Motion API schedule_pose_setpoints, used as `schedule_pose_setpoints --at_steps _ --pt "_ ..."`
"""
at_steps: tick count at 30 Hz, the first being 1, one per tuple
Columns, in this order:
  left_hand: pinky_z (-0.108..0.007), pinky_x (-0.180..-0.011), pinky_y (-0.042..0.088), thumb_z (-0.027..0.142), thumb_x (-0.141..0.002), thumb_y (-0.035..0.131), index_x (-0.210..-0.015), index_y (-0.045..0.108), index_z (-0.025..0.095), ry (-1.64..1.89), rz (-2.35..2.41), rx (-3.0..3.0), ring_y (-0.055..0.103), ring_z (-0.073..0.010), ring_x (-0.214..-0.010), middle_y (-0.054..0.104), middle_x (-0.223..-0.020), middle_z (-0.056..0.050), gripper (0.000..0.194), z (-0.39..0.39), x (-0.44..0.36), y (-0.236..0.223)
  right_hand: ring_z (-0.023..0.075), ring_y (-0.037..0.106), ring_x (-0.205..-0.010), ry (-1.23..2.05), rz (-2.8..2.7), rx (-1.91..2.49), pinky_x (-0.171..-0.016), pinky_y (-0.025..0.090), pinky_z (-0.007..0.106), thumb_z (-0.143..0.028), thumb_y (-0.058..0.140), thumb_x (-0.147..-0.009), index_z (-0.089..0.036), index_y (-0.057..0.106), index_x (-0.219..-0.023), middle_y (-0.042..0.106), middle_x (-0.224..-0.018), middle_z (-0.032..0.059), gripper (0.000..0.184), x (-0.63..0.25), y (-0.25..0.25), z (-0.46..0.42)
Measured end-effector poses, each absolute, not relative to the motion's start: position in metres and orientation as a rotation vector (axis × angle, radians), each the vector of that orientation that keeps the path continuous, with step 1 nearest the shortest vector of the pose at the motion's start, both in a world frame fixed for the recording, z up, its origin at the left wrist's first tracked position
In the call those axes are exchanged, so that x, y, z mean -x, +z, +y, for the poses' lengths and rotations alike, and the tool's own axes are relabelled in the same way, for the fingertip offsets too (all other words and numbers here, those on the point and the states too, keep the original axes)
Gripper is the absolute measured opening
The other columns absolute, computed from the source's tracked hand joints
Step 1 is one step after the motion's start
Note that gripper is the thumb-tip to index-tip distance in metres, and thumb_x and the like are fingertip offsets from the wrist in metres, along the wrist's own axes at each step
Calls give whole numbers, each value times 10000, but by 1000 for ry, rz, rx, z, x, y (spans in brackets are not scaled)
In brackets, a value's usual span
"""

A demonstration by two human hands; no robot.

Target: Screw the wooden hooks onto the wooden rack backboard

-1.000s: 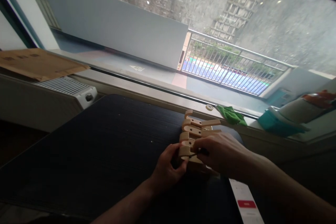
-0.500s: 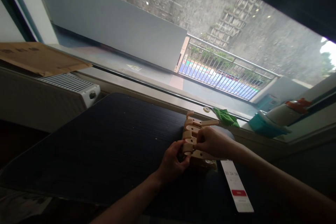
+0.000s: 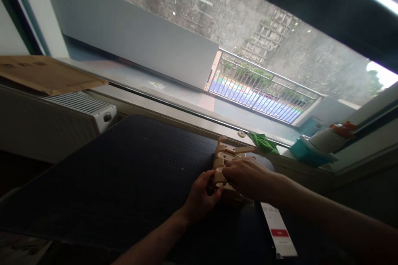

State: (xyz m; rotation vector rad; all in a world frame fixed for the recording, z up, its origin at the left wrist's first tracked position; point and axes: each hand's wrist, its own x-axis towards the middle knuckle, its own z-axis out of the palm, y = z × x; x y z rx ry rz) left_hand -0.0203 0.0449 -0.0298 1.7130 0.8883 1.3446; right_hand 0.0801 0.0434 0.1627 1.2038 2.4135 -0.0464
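A light wooden assembly (image 3: 226, 154) made of several curved, hook-shaped pieces rests on a dark table (image 3: 124, 182) near its far right corner. My left hand (image 3: 200, 198) grips the near left end of the wooden assembly. My right hand (image 3: 245, 176) lies over its right side with the fingers pinched on one of the pieces. The nearer pieces are hidden under both hands.
A phone (image 3: 279, 234) with a lit white screen lies on the table to the right of my hands. On the window sill lie a green cloth (image 3: 263, 143), a small round object (image 3: 241, 134) and a teal container (image 3: 307, 153). A white radiator (image 3: 62, 112) topped with cardboard (image 3: 40, 74) stands at the left.
The view has tilted and shifted a little. My right hand moved from the near piece up along the assembly and now sits lower over it again. My left hand kept its hold.
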Motion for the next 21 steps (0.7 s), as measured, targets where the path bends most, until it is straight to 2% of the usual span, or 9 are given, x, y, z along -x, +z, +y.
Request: schedule_pose_setpoints --at_steps 2,4,9,12,15,18,21 --pt "-266 -750 466 188 -735 581 -1108 466 219 1342 878 -1718 568 -147 -836 582 -985 -17 391 45 20 -30 139 554 -682 -89 2392 -1373 -528 278 248 -199 500 -733 -171 611 -754 629 -752 34 116 -84 155 47" --pt "-265 -752 465 186 -736 579 -1114 458 215 1337 873 -1717 566 -150 -854 575 -1008 -25 398 45 20 -30 134 540 -636 -94 2322 -1575 -499 266 244 -290 483 -757 -181 613 -730 618 -698 28 171 -91 148 49" --pt "-268 -757 470 184 -730 581 -1137 456 211 1328 864 -1704 571 -157 -868 576 -1047 -34 427 45 21 -30 130 526 -593 -46 2224 -1758 -467 259 233 -449 432 -782 -224 628 -789 617 -707 16 298 -102 146 51" --pt "-273 -756 478 203 -740 582 -1142 463 210 1324 861 -1690 577 -157 -857 588 -1038 -35 419 46 21 -30 147 541 -652 -30 2268 -1672 -500 279 242 -396 497 -749 -235 640 -793 624 -739 13 220 -98 156 47" --pt "-277 -758 483 210 -743 586 -1147 463 212 1313 871 -1688 578 -157 -851 594 -1028 -35 422 46 21 -31 156 559 -698 5 2305 -1460 -536 305 244 -237 545 -723 -214 648 -789 630 -762 21 124 -90 165 42" --pt "-277 -765 481 205 -742 590 -1146 463 214 1304 875 -1693 574 -158 -865 592 -1037 -34 424 46 21 -31 157 568 -692 157 2314 -1160 -545 330 244 -121 493 -760 -164 638 -798 634 -809 57 156 -86 167 41" --pt "-273 -768 477 198 -745 584 -1142 460 217 1313 873 -1688 574 -157 -871 589 -1041 -30 416 46 20 -31 157 570 -711 193 2372 -1053 -557 348 243 -105 473 -777 -143 622 -819 633 -866 82 159 -87 161 42"
